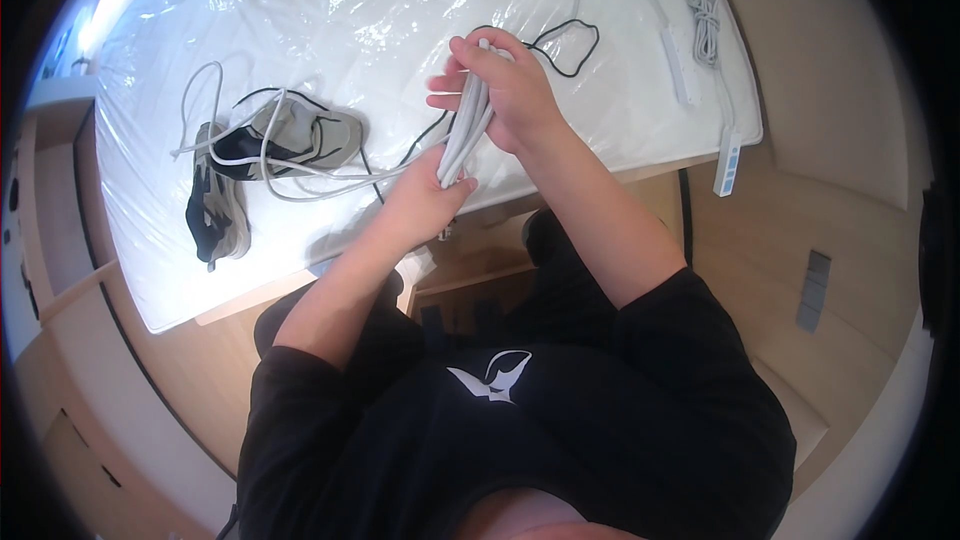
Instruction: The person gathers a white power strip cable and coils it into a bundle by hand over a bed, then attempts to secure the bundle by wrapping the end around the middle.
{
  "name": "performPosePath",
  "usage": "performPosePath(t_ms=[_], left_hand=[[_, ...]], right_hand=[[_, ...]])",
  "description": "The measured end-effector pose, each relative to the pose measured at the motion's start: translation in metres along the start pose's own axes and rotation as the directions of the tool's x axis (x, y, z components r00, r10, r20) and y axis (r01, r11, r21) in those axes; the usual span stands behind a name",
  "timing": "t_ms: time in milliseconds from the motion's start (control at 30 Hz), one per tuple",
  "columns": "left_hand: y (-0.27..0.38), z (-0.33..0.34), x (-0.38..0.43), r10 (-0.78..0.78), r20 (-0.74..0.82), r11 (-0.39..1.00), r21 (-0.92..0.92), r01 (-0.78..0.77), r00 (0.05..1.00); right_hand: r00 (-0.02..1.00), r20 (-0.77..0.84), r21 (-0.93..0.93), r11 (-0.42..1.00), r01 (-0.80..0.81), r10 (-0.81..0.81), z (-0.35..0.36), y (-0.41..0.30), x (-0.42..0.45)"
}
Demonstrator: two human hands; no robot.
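A bundle of folded white cable runs between my two hands, over the edge of a plastic-covered mattress. My left hand grips its lower end, thumb on top. Around the upper end curl the thumb and fingers of my right hand; some fingertips stand apart to the left. Loose cable trails from the bundle leftward across a pair of grey and black sneakers. A thin black cord loops beside my right hand and passes behind it.
On the mattress at the right lie a white power strip with its cable and a tied coil of grey cable. A second power strip overhangs the right corner. Wooden shelving stands at the left, and a grey-taped panel at the right.
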State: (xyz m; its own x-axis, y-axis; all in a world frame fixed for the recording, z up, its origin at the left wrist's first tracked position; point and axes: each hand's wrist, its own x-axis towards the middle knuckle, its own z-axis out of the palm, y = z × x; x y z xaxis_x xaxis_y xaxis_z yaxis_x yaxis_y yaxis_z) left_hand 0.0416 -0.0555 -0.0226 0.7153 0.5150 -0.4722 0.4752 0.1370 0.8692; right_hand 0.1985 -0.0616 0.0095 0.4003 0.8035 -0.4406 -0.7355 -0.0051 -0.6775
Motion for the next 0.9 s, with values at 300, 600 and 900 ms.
performPosePath(t_ms=[300,600,900], left_hand=[[-0.010,0.006,-0.002,-0.011,0.018,0.992,-0.126,0.013,1.000],[-0.020,0.001,-0.003,-0.007,-0.152,0.999,-0.052,-0.001,0.988],[-0.011,0.004,-0.006,-0.044,-0.197,0.996,-0.089,0.027,0.979]], right_hand=[[0.992,-0.078,0.019,0.994,0.103,-0.102,-0.017,0.001,0.014],[0.955,0.208,0.004,0.976,0.218,-0.214,-0.016,0.001,0.006],[0.952,0.161,-0.041,0.961,0.272,-0.262,-0.010,0.011,0.001]])
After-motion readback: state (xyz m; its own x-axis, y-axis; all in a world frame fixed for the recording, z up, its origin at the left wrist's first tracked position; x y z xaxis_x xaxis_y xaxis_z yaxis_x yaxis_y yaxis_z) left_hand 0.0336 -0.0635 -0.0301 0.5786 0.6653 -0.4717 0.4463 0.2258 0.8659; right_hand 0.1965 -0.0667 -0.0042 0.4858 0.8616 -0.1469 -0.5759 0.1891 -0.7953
